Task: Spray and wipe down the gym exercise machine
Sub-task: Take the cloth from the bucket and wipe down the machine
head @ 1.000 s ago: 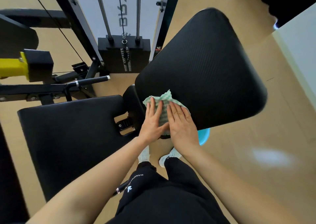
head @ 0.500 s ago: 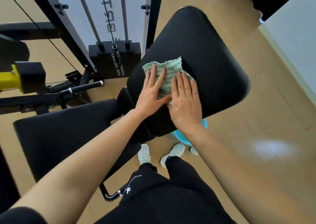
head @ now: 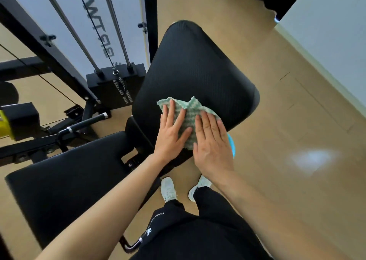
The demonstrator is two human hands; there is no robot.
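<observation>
A black ribbed back pad (head: 194, 67) of the gym machine tilts up in the middle of the head view. A green-and-white cloth (head: 187, 109) lies on its near lower part. My left hand (head: 171, 135) and my right hand (head: 213, 146) press flat on the cloth side by side, fingers spread and pointing away from me. The cloth's far edge sticks out beyond my fingertips. The black seat pad (head: 65, 182) lies to the lower left, beside the back pad.
The weight stack (head: 111, 87) with its guide rods and cable stands behind the pad at left. A black handle bar (head: 87, 123) and a yellow part (head: 4, 125) sit at far left. A blue object (head: 231, 144) peeks out under the pad. My white shoes (head: 168, 188) stand on the wood floor.
Both hands pushed the cloth up the back pad, then drew it back down toward the near edge. The camera view shifted slightly.
</observation>
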